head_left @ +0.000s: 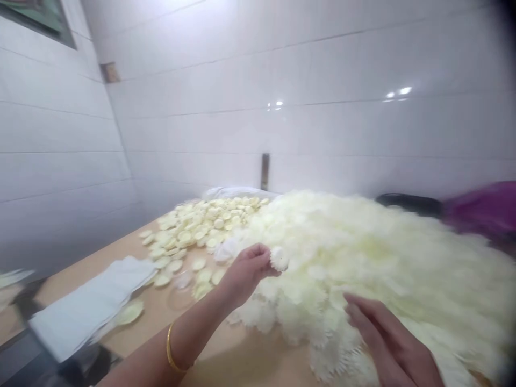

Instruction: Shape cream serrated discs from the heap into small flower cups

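We see the left hand [246, 273] reaching in from the near left, its grip pinching a small scalloped white disc [279, 259] between thumb and fingers, with the disc jutting from the right side of the fingertips. The disc looks round, so we can give it no long axis; its flat face, marked by a few dark specks, is turned roughly toward us. The relation that matters most here is the gap between the two hands: the disc sits at the left hand's tips, and the right hand [399, 339] lies to the right and nearer to us, well apart from it, its fingers pointing left and far. That right grip is blurred at the edge of a heap of frilled white discs [363, 247], and we cannot tell whether its fingertips are closed on a piece or only beside one. The heap spreads over the right of the surface [242, 357], lying right of the pinched disc and beyond both hands, so the right hand is the nearer to most of it. Far left of the left hand we find a pile of pale yellow discs [217, 220], and nearer, at the left edge, a folded white cloth [92, 303].
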